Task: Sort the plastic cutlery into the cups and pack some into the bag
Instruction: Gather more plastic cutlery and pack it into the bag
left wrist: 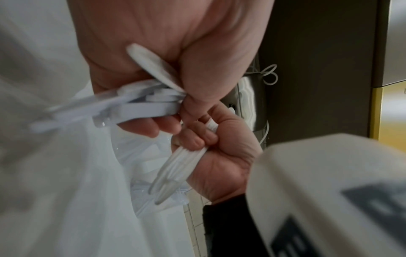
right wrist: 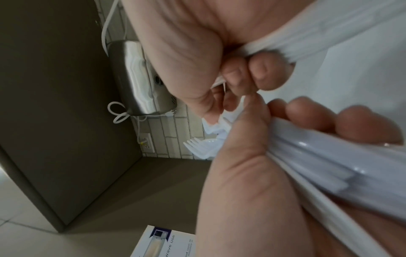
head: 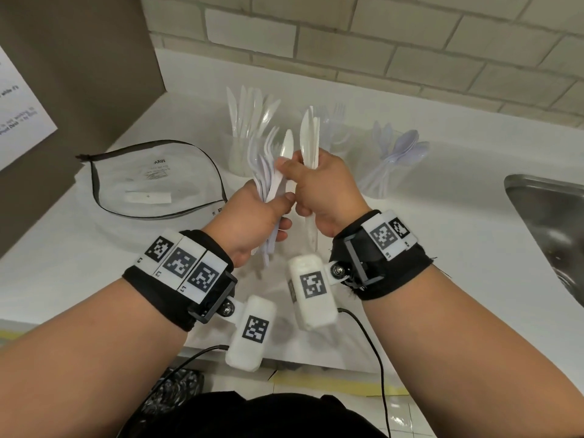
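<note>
Left hand (head: 252,219) gripping mixed bundle of plastic forks and knives (head: 268,172) above white counter (head: 442,222). Right hand (head: 325,191) clutching white knives (head: 311,137), thumb and forefinger pinching knife (head: 288,150) in left bundle. Behind hands standing clear cups: knife cup (head: 240,159), spoon cup (head: 379,181). Zippered clear bag (head: 151,181) lying open at left.

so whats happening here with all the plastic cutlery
A person is sorting it over a white counter. The left hand grips a mixed bundle with forks in it, while the right hand holds a few knives. Three cups behind hold knives, forks and spoons. The clear zip bag lies open at left.
</note>
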A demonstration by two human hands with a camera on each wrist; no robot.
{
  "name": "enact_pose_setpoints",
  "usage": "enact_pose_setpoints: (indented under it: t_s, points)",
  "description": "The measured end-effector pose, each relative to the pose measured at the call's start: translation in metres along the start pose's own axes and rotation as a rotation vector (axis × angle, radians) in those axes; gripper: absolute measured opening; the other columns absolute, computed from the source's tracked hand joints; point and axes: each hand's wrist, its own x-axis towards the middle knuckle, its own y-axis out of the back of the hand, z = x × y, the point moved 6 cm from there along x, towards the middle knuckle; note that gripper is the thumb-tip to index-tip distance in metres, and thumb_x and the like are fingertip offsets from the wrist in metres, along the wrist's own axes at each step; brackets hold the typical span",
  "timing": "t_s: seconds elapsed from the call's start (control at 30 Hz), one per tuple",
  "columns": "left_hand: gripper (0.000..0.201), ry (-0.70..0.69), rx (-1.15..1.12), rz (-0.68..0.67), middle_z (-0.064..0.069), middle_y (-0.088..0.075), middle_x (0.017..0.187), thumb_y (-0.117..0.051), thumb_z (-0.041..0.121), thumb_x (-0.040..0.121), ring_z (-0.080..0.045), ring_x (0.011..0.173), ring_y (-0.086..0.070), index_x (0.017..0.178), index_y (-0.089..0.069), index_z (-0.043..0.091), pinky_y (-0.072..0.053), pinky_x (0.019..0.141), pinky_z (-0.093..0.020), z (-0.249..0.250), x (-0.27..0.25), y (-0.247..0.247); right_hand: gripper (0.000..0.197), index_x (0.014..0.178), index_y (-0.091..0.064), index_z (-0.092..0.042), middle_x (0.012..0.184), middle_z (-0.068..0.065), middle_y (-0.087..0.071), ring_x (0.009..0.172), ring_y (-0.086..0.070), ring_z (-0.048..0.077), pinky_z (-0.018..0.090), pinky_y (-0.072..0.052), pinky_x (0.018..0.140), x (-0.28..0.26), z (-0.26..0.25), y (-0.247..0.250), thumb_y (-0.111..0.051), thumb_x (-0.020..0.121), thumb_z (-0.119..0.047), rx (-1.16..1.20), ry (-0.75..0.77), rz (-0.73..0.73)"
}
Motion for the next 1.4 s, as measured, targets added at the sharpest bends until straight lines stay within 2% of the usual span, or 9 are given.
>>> enact_pose_setpoints:
  t_s: [0.1,0.23,0.33,0.5,0.63,0.87,1.17,1.3,1.4]
  points:
    - [0.032,-0.004,0.0,-0.023,0.0,-0.058,0.086,-0.061,0.017,0.092,-0.011,0.06,-0.056,0.121,-0.054,0.024,-0.053,0.063,-0.029,0.0,0.003,0.001,0.008,0.095,-0.048,-0.01,0.082,0.012,-0.068,0.031,-0.034,0.008,0.021,-0.027,0.04,0.006,-0.006,0.003,-0.051,0.097,-0.017,0.1,-0.01,0.041]
    - [0.014,0.045,0.004,-0.01,-0.002,-0.053,0.08,-0.06,0.016,0.092,-0.012,0.059,-0.054,0.104,-0.054,0.013,-0.051,0.064,-0.032,-0.006,0.006,0.009,0.006,0.096,-0.043,-0.014,0.079,0.009,-0.071,0.044,-0.036,0.014,0.024,-0.03,0.042,0.024,-0.029,0.017,-0.042,0.101,-0.017,0.164,0.09,0.165]
    - [0.02,0.07,-0.02,0.024,-0.005,-0.053,0.081,-0.058,0.016,0.093,-0.013,0.06,-0.053,0.11,-0.055,0.004,-0.049,0.062,-0.032,-0.01,0.009,0.018,0.012,0.108,-0.048,-0.012,0.071,0.002,-0.065,0.064,-0.051,0.017,0.029,-0.043,0.055,0.05,-0.06,0.025,-0.039,0.101,-0.016,0.173,0.2,0.255]
    - [0.027,0.089,-0.098,0.099,-0.008,-0.054,0.088,-0.057,0.014,0.094,-0.012,0.059,-0.054,0.118,-0.053,0.003,-0.05,0.058,-0.028,-0.006,0.015,0.029,0.02,0.116,-0.042,-0.021,0.08,0.007,-0.048,0.051,-0.052,0.019,0.034,-0.053,0.059,0.094,-0.104,-0.008,-0.037,0.1,-0.009,0.3,0.347,0.131]
    - [0.023,0.095,-0.151,0.186,-0.004,-0.053,0.082,-0.057,0.012,0.093,-0.013,0.06,-0.053,0.115,-0.052,0.006,-0.05,0.055,-0.027,-0.006,0.018,0.044,0.022,0.116,-0.042,-0.017,0.083,0.009,-0.047,0.056,-0.044,0.017,0.027,-0.045,0.053,0.126,-0.108,-0.043,-0.041,0.098,-0.004,0.204,0.485,0.075]
    - [0.006,0.102,-0.253,0.2,0.0,-0.053,0.071,-0.054,0.012,0.096,-0.013,0.057,-0.049,0.102,-0.054,0.011,-0.047,0.059,-0.028,-0.004,0.013,0.06,0.013,0.092,-0.047,-0.019,0.072,0.004,-0.055,0.062,-0.054,0.017,0.028,-0.043,0.062,0.166,-0.062,-0.071,-0.048,0.096,-0.006,0.113,0.39,-0.037]
    - [0.016,0.098,-0.251,0.146,0.001,-0.056,0.075,-0.055,0.018,0.096,-0.009,0.056,-0.056,0.109,-0.055,0.01,-0.052,0.061,-0.027,-0.006,0.009,0.053,0.045,0.129,-0.053,-0.009,0.134,0.007,-0.056,0.126,-0.05,0.014,0.026,-0.039,0.107,0.165,-0.057,-0.059,-0.066,0.086,-0.006,-0.058,0.334,-0.052]
    - [0.03,0.111,-0.272,0.086,-0.009,-0.064,0.093,-0.055,0.02,0.095,-0.017,0.071,-0.065,0.121,-0.057,0.004,-0.057,0.061,-0.029,-0.007,0.01,0.041,0.042,0.126,-0.057,-0.012,0.133,0.002,-0.058,0.122,-0.05,0.009,0.031,-0.038,0.111,0.14,-0.066,-0.032,-0.066,0.085,-0.009,-0.127,0.412,0.025]
    - [0.034,0.147,-0.307,0.007,-0.02,-0.066,0.116,-0.058,0.021,0.093,-0.034,0.105,-0.066,0.121,-0.059,0.003,-0.054,0.09,-0.048,-0.006,0.011,0.027,0.029,0.116,-0.063,-0.01,0.116,0.002,-0.065,0.109,-0.059,0.011,0.028,-0.047,0.1,0.102,-0.055,-0.009,-0.065,0.088,-0.011,-0.088,0.374,0.042]
